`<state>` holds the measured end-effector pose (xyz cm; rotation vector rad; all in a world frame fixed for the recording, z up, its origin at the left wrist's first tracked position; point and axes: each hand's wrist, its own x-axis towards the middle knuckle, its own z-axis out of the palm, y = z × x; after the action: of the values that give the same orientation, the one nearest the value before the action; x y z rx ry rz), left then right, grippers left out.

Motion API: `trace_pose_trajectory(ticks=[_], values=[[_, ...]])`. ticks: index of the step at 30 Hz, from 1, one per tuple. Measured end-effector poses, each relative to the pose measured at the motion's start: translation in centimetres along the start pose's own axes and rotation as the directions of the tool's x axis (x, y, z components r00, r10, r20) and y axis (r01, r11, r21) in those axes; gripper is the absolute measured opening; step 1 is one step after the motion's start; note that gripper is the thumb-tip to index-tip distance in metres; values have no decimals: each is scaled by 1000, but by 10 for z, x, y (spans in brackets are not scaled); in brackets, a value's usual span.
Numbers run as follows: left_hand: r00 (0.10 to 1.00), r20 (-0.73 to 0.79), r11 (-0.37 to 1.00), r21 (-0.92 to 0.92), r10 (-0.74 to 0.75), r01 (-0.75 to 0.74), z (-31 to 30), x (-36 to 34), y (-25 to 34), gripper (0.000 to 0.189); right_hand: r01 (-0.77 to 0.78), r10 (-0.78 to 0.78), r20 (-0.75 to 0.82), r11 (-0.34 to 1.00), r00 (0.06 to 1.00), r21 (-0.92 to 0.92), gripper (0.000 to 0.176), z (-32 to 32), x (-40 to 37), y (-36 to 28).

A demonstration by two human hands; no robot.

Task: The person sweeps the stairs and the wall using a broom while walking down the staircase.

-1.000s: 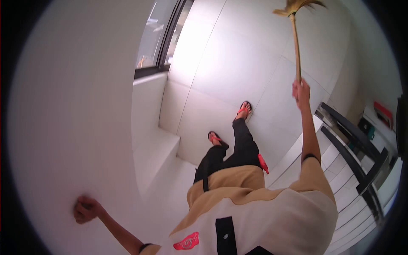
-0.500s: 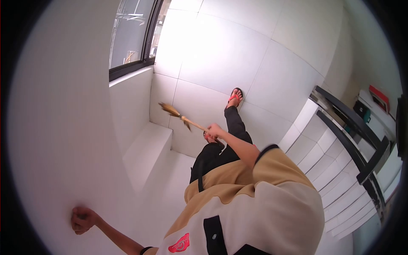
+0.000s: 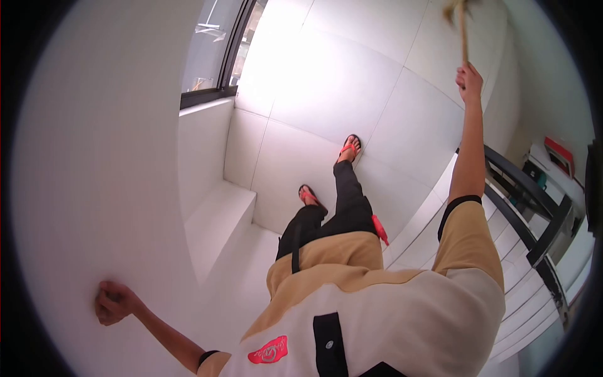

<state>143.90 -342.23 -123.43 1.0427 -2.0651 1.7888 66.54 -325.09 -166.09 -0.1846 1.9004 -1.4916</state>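
My right hand (image 3: 469, 83) is raised at the upper right, with fingers wrapped round the pale wooden handle of a small straw broom (image 3: 464, 39). The broom points upward, and its tan bristles are blurred and partly cut off by the top edge. At the lower left, my left hand (image 3: 115, 303) is closed with curled fingers against or very near the white wall (image 3: 94, 188). What it holds, if anything, is hidden.
A dark-framed window (image 3: 210, 97) is set above a ledge (image 3: 220, 210) on the left. My feet in red-strapped flip-flops (image 3: 350, 147) stand on pale floor tiles (image 3: 333, 81). White stairs (image 3: 521, 276) with a black railing (image 3: 524, 220) descend at right; a red item (image 3: 559, 156) lies beyond.
My right hand has swung the broom from low in front of my legs up and to the right. My left hand has shifted slightly up and left, still closed.
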Motion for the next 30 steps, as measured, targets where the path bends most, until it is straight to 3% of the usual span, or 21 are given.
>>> trace_pose_trajectory(ticks=[1, 4, 6, 7, 10, 12, 13, 15, 17, 18, 19, 20, 23, 24, 25, 26, 27, 28, 29, 30], values=[[1000, 13, 1000, 7, 12, -12, -3, 0, -2, 28, 11, -7, -87, 999, 996, 47, 12, 1, -29, -3], [999, -33, 1000, -9, -21, 21, 6, 2, 4, 27, 12, -133, -268, 912, 954, -409, 15, 17, -73, -3], [1000, -23, 1000, -23, -6, 6, 4, 1, 0, 27, 31, -73, -89, 913, 993, -407, 17, 27, -127, -5], [1000, -14, 1000, -15, 2, -2, 4, 0, -1, 27, -39, 19, -58, 935, 998, -352, 18, 35, -159, 2], [999, -12, 999, -11, 36, -37, 4, 0, -4, 26, -193, 305, 204, 879, 930, -436, 31, 53, -257, 30], [999, -14, 999, -3, 41, -41, 5, 0, -3, 26, -422, 620, 296, 743, 727, -520, 34, 72, -302, 41], [999, -11, 999, 8, 32, -31, 4, 0, -3, 26, -555, 740, 415, 672, 530, -490, 37, 74, -313, 61], [1000, -4, 999, 14, 31, -31, 3, -1, -4, 25, -514, 757, 502, 653, 420, -556, 30, 104, -336, 109], [999, -2, 999, 7, 46, -46, 4, -3, -7, 26, -551, 788, 570, 589, 232, -591, 30, 137, -357, 210], [999, -4, 999, 22, 45, -45, 4, -3, -9, 26, -526, 793, 560, 591, 239, -611, 27, 160, -366, 225], [999, -4, 998, 34, 43, -43, 5, -4, -12, 26, -431, 799, 530, 600, 284, -674, 24, 181, -375, 260], [999, -9, 998, 42, 36, -35, 5, -5, -10, 26, -307, 813, 521, 582, 262, -753, 20, 195, -376, 282], [999, 25, 994, 96, 47, -49, 4, -8, -10, 27, -192, 776, 370, 523, 511, -830, 15, 196, -351, 311], [999, 21, 994, 100, 38, -40, 4, -9, -12, 27, -289, 751, 387, 593, 536, -751, 8, 171, -324, 299], [999, 6, 995, 89, 32, -33, 6, -8, -11, 27, -542, 789, 402, 612, 464, -576, 6, 139, -292, 282], [1000, -8, 997, 79, 24, -24, 6, -6, -10, 28, -421, 756, 364, 621, 544, -661, 7, 113, -255, 210], [1000, -21, 997, 72, 11, -10, 3, -6, -9, 29, -441, 749, 260, 592, 609, -674, 9, 76, -214, 208], [1000, 12, 998, 62, 13, -14, 4, -8, -12, 28, -526, 728, 244, 648, 641, -550, 9, 38, -172, 188], [999, 47, 998, 52, 16, -18, 5, -11, -18, 28, -497, 666, 149, 669, 731, -553, 7, 11, -133, 167], [996, 82, 999, 40, 19, -22, 4, -15, -22, 28, -536, 669, 121, 678, 733, -502, 6, -15, -89, 156]])
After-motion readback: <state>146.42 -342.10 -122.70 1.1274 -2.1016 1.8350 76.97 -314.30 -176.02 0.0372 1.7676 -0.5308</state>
